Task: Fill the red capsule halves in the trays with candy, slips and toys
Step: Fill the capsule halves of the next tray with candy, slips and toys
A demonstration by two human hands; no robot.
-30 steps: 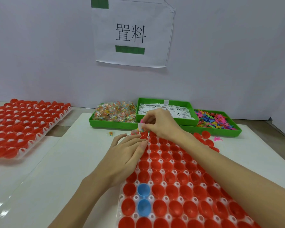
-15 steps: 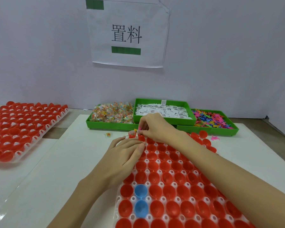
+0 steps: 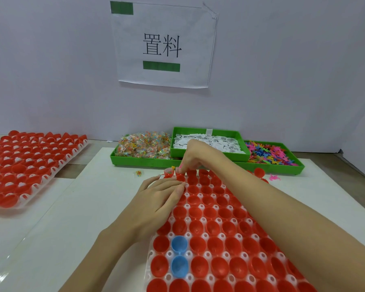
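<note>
A clear tray (image 3: 200, 255) of open red capsule halves lies in front of me, with two blue halves (image 3: 179, 245) near its left side. My right hand (image 3: 195, 158) reaches over the tray's far left corner, fingertips curled down and pinching small items into a red half (image 3: 180, 177) there. The corner half (image 3: 169, 173) beside it holds a candy and a yellow toy. My left hand (image 3: 160, 200) rests flat on the tray's left edge, fingers straight. Behind stand green bins of candy (image 3: 144, 146), paper slips (image 3: 215, 142) and coloured toys (image 3: 270, 153).
A second tray of red halves (image 3: 27, 165) lies at the far left on another board. A loose candy (image 3: 138, 173) sits on the white table before the bins. A loose red half (image 3: 259, 172) and a pink toy (image 3: 274, 177) lie right of the tray.
My right hand has lowered from above the tray's far corner down to the capsule half there. My left hand has stayed on the tray's edge.
</note>
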